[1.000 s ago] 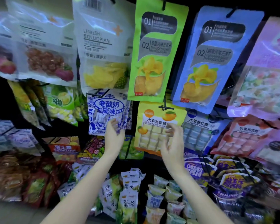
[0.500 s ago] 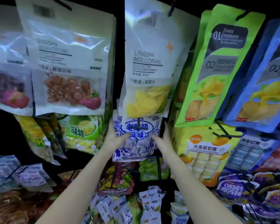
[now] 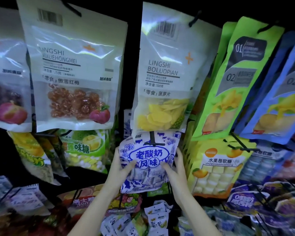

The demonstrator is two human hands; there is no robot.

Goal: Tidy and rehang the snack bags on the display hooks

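Observation:
A blue-and-white yogurt candy bag [image 3: 148,162] hangs on a black display hook [image 3: 153,139] in the middle of the rack. My left hand [image 3: 120,165] grips its left edge, thumb across the front. On the other edge my right hand [image 3: 174,169] grips the same way, fingers behind the bag. The bag's top is partly hidden behind a white pineapple-slice bag [image 3: 163,79] hanging above it.
A white red-plum bag [image 3: 73,72] hangs at upper left, green [image 3: 232,79] and blue [image 3: 283,92] mango bags at upper right. A yellow fruit-roll candy bag [image 3: 218,167] hangs right of my hands, a durian candy bag [image 3: 83,147] to the left. Small packets [image 3: 153,217] fill the shelf below.
The view has swung left and closer to the rack. My right hand left the yellow bag and came onto the blue-and-white bag's right edge; both hands now grip it.

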